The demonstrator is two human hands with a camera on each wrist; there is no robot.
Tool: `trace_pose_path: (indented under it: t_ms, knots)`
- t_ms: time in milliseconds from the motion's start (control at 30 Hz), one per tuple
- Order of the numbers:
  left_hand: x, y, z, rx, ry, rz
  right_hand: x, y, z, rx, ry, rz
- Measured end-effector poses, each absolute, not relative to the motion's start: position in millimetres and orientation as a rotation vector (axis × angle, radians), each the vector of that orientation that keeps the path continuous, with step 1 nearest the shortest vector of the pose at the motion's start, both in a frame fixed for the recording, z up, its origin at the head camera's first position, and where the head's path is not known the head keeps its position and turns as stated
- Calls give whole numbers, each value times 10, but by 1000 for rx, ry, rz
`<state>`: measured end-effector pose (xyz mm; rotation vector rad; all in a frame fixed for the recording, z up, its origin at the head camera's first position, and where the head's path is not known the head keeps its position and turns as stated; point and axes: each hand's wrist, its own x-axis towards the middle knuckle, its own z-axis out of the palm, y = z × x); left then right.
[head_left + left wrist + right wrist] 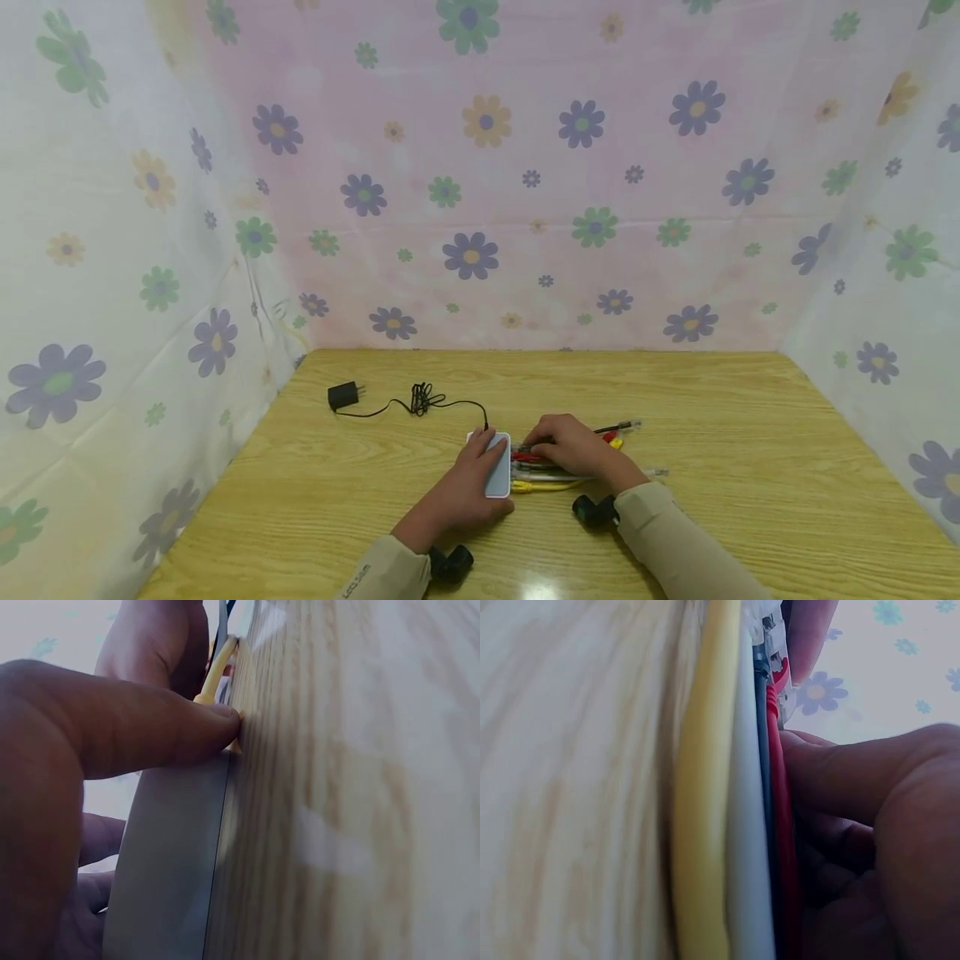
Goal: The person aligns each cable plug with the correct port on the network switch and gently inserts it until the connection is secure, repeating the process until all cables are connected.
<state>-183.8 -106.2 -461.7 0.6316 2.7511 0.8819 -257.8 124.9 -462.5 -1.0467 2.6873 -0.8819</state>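
Note:
My left hand holds a small white network switch on the table, thumb against its near side and fingers over the top and far edge. Along its right side, several network cables are plugged in: a yellow cable, a white cable, a dark cable and a red cable. My right hand bends over the far end of this row, thumb and fingertips pinching a network cable close to the ports. Its plug is mostly hidden by the fingers. Past the red cable, the right thumb shows in the right wrist view.
A black power adapter lies at the back left, its bundled cord running to the switch's far end. Loose cable ends, one a black cable end and one a clear plug, lie right of my right hand. Flowered cloth surrounds the wooden table.

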Motion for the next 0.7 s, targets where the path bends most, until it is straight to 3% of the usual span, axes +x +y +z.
trace_pose_path:
  t_ms: [700]
  knots:
    - [-1847,-1054,-4629,656,2781,853,-2596,1172,-4647,-1053,2709,-876]
